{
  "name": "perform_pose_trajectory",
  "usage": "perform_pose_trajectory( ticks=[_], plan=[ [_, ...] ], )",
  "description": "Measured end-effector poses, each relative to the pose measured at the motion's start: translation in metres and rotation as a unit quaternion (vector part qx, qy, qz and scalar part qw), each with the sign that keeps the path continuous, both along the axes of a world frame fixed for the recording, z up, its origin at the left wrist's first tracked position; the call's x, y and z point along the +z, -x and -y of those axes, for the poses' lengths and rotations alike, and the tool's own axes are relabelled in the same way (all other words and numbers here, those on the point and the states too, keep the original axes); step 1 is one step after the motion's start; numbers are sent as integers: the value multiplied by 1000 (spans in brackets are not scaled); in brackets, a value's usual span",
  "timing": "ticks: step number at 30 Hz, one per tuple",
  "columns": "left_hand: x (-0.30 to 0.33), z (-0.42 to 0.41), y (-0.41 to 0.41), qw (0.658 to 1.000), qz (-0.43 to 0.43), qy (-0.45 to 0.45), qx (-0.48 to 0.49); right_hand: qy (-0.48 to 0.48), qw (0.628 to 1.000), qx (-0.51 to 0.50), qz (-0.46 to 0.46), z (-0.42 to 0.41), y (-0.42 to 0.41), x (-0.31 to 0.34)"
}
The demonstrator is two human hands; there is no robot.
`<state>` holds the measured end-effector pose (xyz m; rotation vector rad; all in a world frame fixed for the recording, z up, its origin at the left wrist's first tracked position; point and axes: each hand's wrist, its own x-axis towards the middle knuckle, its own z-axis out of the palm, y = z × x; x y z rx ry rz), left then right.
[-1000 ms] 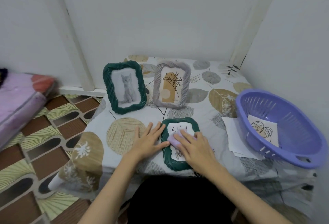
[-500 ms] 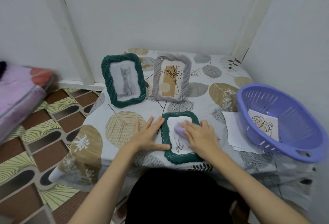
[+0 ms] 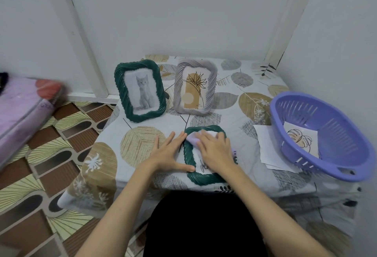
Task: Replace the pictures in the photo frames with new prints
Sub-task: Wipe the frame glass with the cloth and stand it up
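The left hand (image 3: pixel 170 153) lies flat and spread on the leaf-patterned cloth of the desk (image 3: pixel 142 142), fingers straight, its thumb and forefinger touching the left edge of a dark green frame (image 3: pixel 201 177) that lies flat near the front edge. The right hand (image 3: pixel 216 150) rests on top of that frame, fingers nearly straight and only slightly bent, pressing a pale lilac cloth (image 3: pixel 191 139) against the frame's upper left area; it presses rather than grips. Under the hand a white print (image 3: pixel 204 168) with thin dark line marks shows inside the frame. Behind, two frames stand upright side by side and apart from each other: a green frame (image 3: pixel 140 91) on the left holding a grey kitten picture (image 3: pixel 143 91), and a grey frame (image 3: pixel 194 86) on the right holding a print of a line-drawn plant (image 3: pixel 195 85) over tan shapes. Small writing sits at the lower edge of that print, too tiny to read. At the right, a purple slotted basket (image 3: pixel 334 113) sits on the desk with one print inside it, a leaf line drawing (image 3: pixel 301 139) with a tan patch. White sheets of paper (image 3: pixel 267 146) lie just beside the basket, partly under its near rim. To the left, a pink mattress (image 3: pixel 22 103) lies on the patterned floor (image 3: pixel 51 165).
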<state>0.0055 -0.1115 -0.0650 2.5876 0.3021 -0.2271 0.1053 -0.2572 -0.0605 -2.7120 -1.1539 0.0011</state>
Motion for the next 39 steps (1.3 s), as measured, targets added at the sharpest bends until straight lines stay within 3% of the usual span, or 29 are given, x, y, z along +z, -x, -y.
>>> perform_pose_trajectory(
  ticks=[4, 10, 12, 16, 22, 26, 31, 36, 39],
  plan=[
    [-1, -1, -1, 1000, -5, -1, -1, -37, 994, 101, -16, 40, 13, -4],
    [5, 1, 0, 1000, -16, 4, -2, -4, 998, 33, -44, 1, -11, 4],
    [4, 2, 1, 1000, -13, 3, -4, -18, 996, 55, -65, -2, 0, 0],
    [3, 0, 1, 1000, -10, 11, -2, -80, 989, 124, -10, 55, 15, -7],
    [13, 26, 0, 996, 19, 83, 2, -61, 998, 17, 5, 59, -8, 7],
    [3, 41, 6, 999, 22, 26, 19, -59, 998, 2, -3, 30, 0, 3],
    [-3, 42, 7, 999, 37, -9, 23, -109, 977, 142, 114, 73, 17, -9],
    [-4, 46, 7, 998, 38, -26, 30, -53, 996, 55, 45, 55, 8, 11],
    [-4, 48, 9, 998, 48, -37, 34, -86, 991, 86, 49, 47, 28, 1]
  ],
)
